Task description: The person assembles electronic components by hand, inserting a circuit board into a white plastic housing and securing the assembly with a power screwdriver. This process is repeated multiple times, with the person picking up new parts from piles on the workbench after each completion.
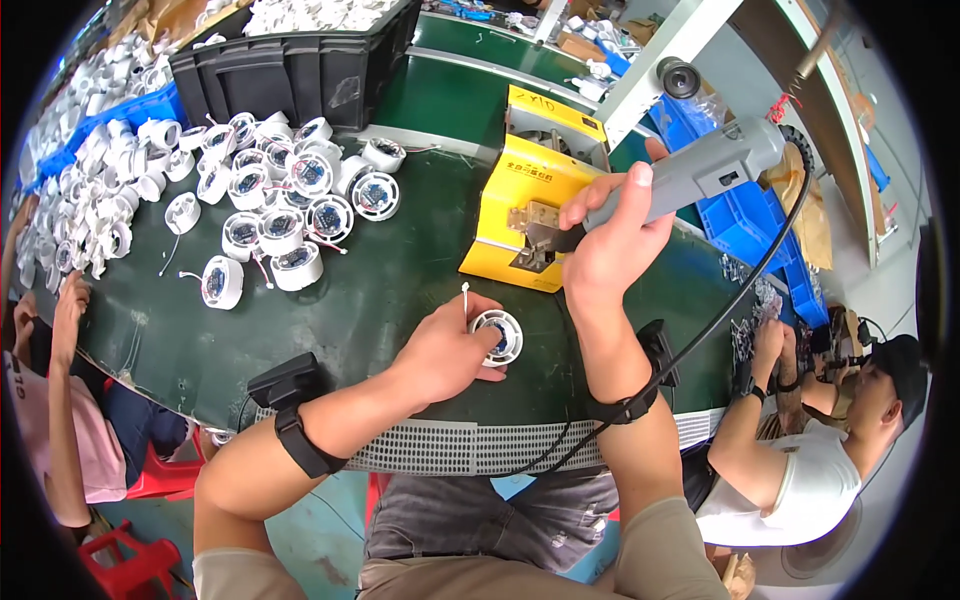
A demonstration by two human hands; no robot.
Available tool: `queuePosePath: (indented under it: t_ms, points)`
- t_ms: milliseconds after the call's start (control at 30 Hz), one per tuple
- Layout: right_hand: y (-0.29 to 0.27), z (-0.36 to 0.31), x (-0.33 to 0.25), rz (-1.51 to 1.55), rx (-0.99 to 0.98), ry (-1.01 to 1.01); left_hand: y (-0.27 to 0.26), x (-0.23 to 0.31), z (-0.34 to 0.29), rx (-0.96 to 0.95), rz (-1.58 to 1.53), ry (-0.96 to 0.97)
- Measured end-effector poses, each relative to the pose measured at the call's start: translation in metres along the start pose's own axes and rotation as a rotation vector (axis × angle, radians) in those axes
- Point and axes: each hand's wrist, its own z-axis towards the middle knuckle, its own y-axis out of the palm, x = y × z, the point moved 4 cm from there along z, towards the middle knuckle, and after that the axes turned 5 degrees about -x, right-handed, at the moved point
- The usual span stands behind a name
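My left hand [442, 350] is closed around a small round white housing [514, 338] on the green table. A blue circuit board shows inside it, and a thin lead with a white plug sticks up beside my fingers. My right hand [612, 252] grips a grey electric screwdriver [722, 165], tilted with its cable end up to the right. The driver's front end meets the metal pickup block [540, 225] on a yellow screw feeder [488, 225]. Its very tip is hard to make out there.
Several white housings with circuit boards [280, 232] sit left of centre. Plain white parts [95, 215] are heaped farther left, before a black crate [290, 75]. A black cable [740, 290] crosses my right forearm. Blue trays [745, 235] stand right; one person works at each side.
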Motion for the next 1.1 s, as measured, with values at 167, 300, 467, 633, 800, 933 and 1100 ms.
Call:
queuePosePath:
  t_ms: [167,300,467,633,800,933,1100]
  points:
    - [0.004,0.001,0.002,-0.024,0.005,-0.032,0.001,0.002,0.0,0.002,-0.002,0.004]
    - [0.005,0.0,0.005,-0.051,0.004,-0.006,0.0,0.002,-0.002,0.001,-0.001,-0.007]
    - [0.004,-0.001,0.005,-0.044,0.008,-0.008,0.0,0.003,-0.002,0.005,0.005,-0.006]
    - [0.006,-0.002,0.005,-0.053,-0.003,0.025,0.001,0.003,0.0,0.013,0.003,-0.004]
    - [-0.001,-0.031,-0.013,0.035,-0.064,0.101,-0.002,0.002,0.002,0.06,-0.023,0.015]
    - [0.002,-0.059,-0.024,0.093,-0.114,0.159,-0.002,0.002,0.001,0.05,-0.024,0.025]
    - [0.005,-0.071,-0.018,0.133,-0.176,0.164,-0.001,0.001,0.001,0.05,-0.022,0.042]
